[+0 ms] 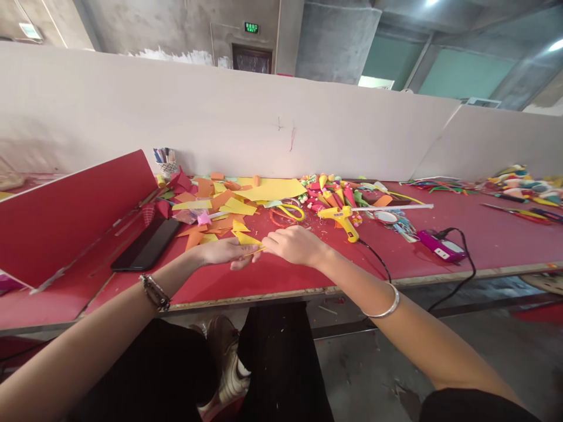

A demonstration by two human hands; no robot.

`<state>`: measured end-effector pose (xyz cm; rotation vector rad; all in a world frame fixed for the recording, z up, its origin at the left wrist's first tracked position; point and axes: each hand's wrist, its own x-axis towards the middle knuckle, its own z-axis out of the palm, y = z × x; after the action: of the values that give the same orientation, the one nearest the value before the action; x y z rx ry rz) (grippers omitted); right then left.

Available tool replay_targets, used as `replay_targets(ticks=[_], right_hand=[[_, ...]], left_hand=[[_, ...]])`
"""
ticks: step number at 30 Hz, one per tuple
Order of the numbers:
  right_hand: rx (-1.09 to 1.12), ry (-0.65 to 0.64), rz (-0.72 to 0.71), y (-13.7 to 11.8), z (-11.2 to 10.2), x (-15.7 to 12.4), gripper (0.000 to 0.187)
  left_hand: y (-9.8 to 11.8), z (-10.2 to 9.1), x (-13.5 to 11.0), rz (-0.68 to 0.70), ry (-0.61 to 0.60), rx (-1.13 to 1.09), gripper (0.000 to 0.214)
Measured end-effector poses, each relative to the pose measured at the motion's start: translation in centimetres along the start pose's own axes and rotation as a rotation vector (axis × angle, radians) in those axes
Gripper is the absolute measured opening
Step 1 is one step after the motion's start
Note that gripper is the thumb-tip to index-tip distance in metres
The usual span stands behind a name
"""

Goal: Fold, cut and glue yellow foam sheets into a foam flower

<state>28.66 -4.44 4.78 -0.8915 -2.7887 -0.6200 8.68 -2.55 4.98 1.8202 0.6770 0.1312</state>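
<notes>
A small yellow piece of felt or stiff paper (247, 238) is held between my hands, just above the near part of the red table. My left hand (223, 251) grips its left side, with the fingers partly beneath it. The fingers of my right hand (294, 244) are closed at its right end and hide that tip. Behind them lie scissors with yellow handles (294, 212) and a heap of orange and yellow cut sheets (237, 206). To the right of my right hand rests a yellow glue gun (344, 221) with a clear glue stick sticking out behind.
Small colourful cones (338, 192) are piled at the back. On the left are a black phone (147, 246), a pen cup (167, 169) and a leaning red board (74, 217). A purple power socket (441, 245) with a black cord sits right, near the table's front edge (272, 298).
</notes>
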Motion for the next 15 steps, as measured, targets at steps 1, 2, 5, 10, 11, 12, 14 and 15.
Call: replay_targets(ticks=[1,2,5,10,11,12,14,15], right_hand=[[0.019,-0.002,0.006,-0.1,0.0,0.0,0.033],[0.045,-0.009,0.023,-0.2,0.0,0.0,0.033],[0.179,-0.071,0.117,-0.3,-0.1,0.0,0.031],[0.682,-0.262,0.131,0.4,0.0,-0.2,0.031],[0.818,-0.315,0.118,0.7,0.1,-0.2,0.031],[0.946,-0.375,0.114,1.0,0.2,-0.2,0.031],[1.134,-0.497,0.119,1.5,0.4,-0.1,0.033],[1.182,-0.542,0.119,1.7,0.5,-0.1,0.035]], left_hand=[[0.0,0.0,-0.1,0.003,0.004,-0.002,0.034],[0.0,0.1,-0.1,0.008,0.013,0.012,0.033],[0.1,0.5,-0.2,0.022,0.061,0.17,0.033],[0.0,1.9,0.1,0.055,0.234,0.825,0.024],[0.0,2.2,0.2,0.064,0.262,0.952,0.022],[0.1,2.4,0.3,0.082,0.279,1.051,0.02],[0.1,2.7,0.5,0.139,0.27,1.152,0.019],[0.1,2.8,0.6,0.149,0.268,1.156,0.019]])
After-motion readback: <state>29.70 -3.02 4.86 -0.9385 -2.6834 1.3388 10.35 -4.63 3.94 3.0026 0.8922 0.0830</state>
